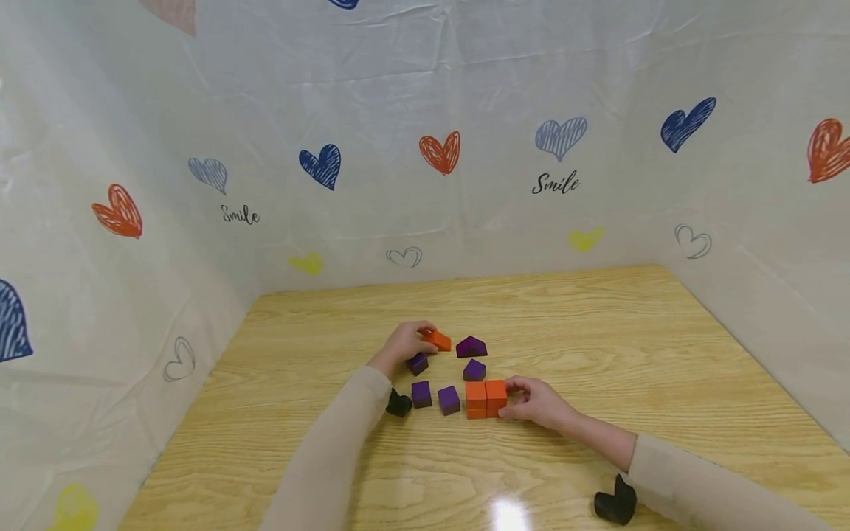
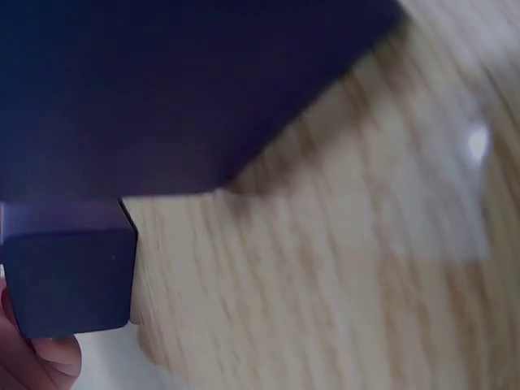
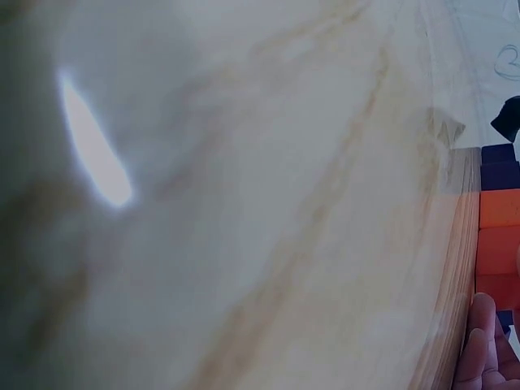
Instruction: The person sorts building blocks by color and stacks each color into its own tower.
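In the head view my left hand (image 1: 406, 344) pinches an orange wedge-shaped block (image 1: 438, 340) at the far side of a loose group of blocks. A purple cube (image 1: 417, 363) lies just below that hand. My right hand (image 1: 539, 403) grips the right-hand orange block (image 1: 496, 398), thumb at its front and fingers at its back. Against this block stands a left orange pair (image 1: 475, 394), one piece on another. Purple fills the upper left wrist view, with a smaller purple block (image 2: 71, 280) by the fingertips (image 2: 58, 351). The right wrist view catches only orange blocks (image 3: 497, 252) and fingers (image 3: 481, 325) at its edge.
Two purple cubes (image 1: 448, 400) (image 1: 421, 394) lie left of the orange blocks. Behind them are another purple cube (image 1: 474, 370) and a purple peaked shape (image 1: 471, 346). The wooden table (image 1: 571, 317) meets a white heart-printed sheet (image 1: 491, 206). Black wrist-worn devices (image 1: 616, 501) show near both sleeves.
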A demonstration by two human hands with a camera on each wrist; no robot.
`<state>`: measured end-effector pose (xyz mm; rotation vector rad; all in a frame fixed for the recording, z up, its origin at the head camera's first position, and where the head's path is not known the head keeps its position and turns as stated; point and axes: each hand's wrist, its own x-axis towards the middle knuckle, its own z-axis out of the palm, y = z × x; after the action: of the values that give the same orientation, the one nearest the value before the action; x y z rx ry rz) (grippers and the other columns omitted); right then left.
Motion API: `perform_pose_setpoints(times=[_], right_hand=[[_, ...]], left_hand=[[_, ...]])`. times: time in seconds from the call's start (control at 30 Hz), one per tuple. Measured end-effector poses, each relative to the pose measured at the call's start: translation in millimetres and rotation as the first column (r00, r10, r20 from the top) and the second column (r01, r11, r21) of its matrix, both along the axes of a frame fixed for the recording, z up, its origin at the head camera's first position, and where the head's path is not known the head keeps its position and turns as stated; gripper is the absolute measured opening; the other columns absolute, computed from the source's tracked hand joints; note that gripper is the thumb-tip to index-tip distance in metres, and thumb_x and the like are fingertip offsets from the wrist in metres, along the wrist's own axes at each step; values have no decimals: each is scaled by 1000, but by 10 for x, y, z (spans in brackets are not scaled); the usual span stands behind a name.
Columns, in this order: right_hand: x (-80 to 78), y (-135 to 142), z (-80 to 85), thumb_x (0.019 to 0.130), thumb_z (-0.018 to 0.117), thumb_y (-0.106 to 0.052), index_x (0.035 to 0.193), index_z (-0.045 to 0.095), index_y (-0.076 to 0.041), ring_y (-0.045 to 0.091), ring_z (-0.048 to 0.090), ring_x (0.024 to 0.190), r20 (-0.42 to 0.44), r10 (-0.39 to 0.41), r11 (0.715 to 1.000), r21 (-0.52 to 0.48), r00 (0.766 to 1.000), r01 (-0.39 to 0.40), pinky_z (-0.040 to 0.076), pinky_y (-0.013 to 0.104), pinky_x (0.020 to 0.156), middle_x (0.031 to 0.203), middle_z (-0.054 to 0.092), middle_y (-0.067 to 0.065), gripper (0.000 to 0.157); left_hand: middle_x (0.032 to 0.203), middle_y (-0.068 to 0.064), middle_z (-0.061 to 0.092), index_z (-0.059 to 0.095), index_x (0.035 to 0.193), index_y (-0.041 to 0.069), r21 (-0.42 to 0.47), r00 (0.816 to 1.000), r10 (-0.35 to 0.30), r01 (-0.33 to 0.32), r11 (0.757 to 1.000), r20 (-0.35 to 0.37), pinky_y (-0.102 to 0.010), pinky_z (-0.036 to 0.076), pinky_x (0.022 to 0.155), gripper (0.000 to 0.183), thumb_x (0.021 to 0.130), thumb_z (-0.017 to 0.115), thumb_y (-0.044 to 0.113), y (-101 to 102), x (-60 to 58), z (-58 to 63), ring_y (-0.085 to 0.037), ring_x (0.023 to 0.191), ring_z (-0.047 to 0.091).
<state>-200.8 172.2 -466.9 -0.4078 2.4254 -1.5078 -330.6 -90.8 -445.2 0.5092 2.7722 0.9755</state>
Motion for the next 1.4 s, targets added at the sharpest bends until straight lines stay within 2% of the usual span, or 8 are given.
perform_pose_setpoints(times=[0.17, 0.3, 0.47, 0.6, 0.73, 0.97, 1.17, 1.4], right_hand=[[0, -7, 3, 75, 75, -21, 113, 58, 1, 12, 48, 64, 4, -6, 1000, 4, 1000, 6, 42, 22, 57, 106, 60, 12, 48], [4, -11, 2, 76, 74, -20, 114, 57, 2, 12, 48, 63, -3, 4, 1000, -2, 1000, -4, 42, 22, 57, 106, 60, 13, 47], [17, -18, 34, 77, 73, -17, 115, 57, 3, 11, 49, 62, -5, 10, 1000, -26, 1000, -10, 42, 22, 56, 107, 60, 14, 46], [16, -18, 38, 77, 74, -17, 115, 56, 4, 11, 49, 62, -9, 8, 1000, -22, 1000, -8, 43, 22, 57, 107, 60, 15, 47], [8, -15, 29, 76, 74, -18, 115, 56, 4, 11, 48, 62, -14, 12, 1000, -11, 1000, -12, 42, 22, 56, 106, 60, 15, 48], [-2, -13, 25, 76, 75, -18, 114, 57, 5, 10, 47, 60, -19, 10, 1000, -6, 1000, -10, 41, 22, 55, 105, 60, 15, 48], [-6, -12, 23, 76, 75, -18, 115, 57, 4, 10, 47, 59, -14, 11, 1000, -8, 1000, -11, 41, 22, 55, 105, 61, 14, 48], [-3, -10, 29, 77, 73, -18, 115, 57, 4, 10, 46, 58, -13, 18, 1000, -16, 1000, -18, 41, 22, 55, 104, 61, 14, 47]], left_hand=[[110, -12, 62, 62, 114, 8, 128, 998, 57, -54, 990, -15, -37, 43, 87, 39, 78, 73, 18, -65, -23, -47, -24, 98, 56], [111, -12, 61, 62, 116, 9, 182, 998, 70, -68, 981, -3, -37, 43, 87, 41, 78, 73, 20, -103, -11, -16, -25, 101, 55], [110, -10, 59, 62, 115, 12, 190, 999, 48, -48, 981, 3, -30, 43, 74, 39, 79, 72, 24, -112, 30, 68, -23, 92, 53], [106, -8, 60, 62, 114, 11, 208, 999, 11, -2, 978, -42, -26, 41, 68, 38, 80, 71, 23, -96, 93, 171, -22, 86, 52], [101, -6, 62, 63, 113, 9, 236, 996, -28, 47, 971, -81, -25, 37, 67, 36, 80, 72, 21, -51, 199, 270, -20, 80, 48], [95, -5, 60, 62, 110, 8, 289, 992, -69, 98, 952, -108, -22, 30, 52, 35, 79, 72, 21, 90, 452, 401, -14, 54, 33], [94, -3, 60, 62, 109, 9, 250, 983, -105, 140, 958, -147, -21, 31, 49, 36, 78, 73, 22, 208, 636, 456, -10, 51, 33], [93, 0, 59, 62, 108, 11, 175, 972, -164, 194, 965, -171, -20, 35, 53, 35, 78, 73, 23, 336, 832, 504, -12, 59, 40]])
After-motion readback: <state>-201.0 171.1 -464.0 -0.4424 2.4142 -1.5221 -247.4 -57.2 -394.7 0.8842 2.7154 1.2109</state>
